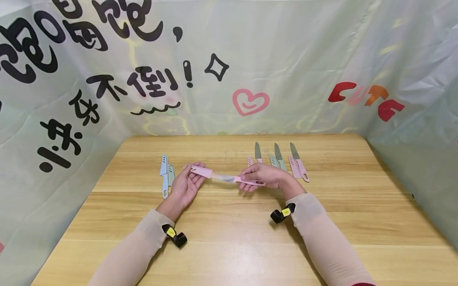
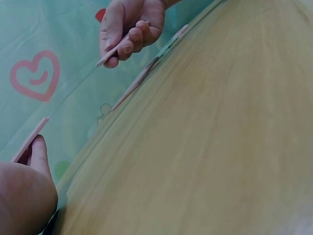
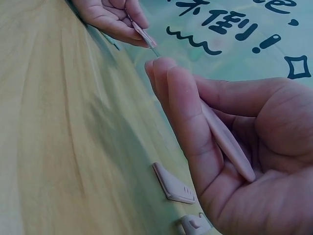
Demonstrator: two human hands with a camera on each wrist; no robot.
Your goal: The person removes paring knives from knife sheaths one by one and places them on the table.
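Note:
My left hand [image 1: 183,187], palm turned up, pinches a pink slotted knife sheath [image 1: 202,171] between thumb and fingers. My right hand [image 1: 266,176] grips the pink handle [image 3: 227,142] of a kitchen knife [image 1: 224,178], thumb on one side and fingers curled on the other. Sheath and knife line up end to end above the table. The blade tip is right at the sheath's mouth, and much of the blade shows bare between the hands. In the left wrist view the blade [image 2: 73,93] appears edge-on as a thin line.
Left on the wooden table [image 1: 229,230] lie a blue sheathed knife [image 1: 165,180] and a green one [image 1: 171,172], partly behind my left hand. Back right, bare knives with pink [image 1: 299,163] and green [image 1: 278,153] handles lie beside their sheaths [image 1: 295,169]. A printed cloth [image 1: 286,59] stands behind.

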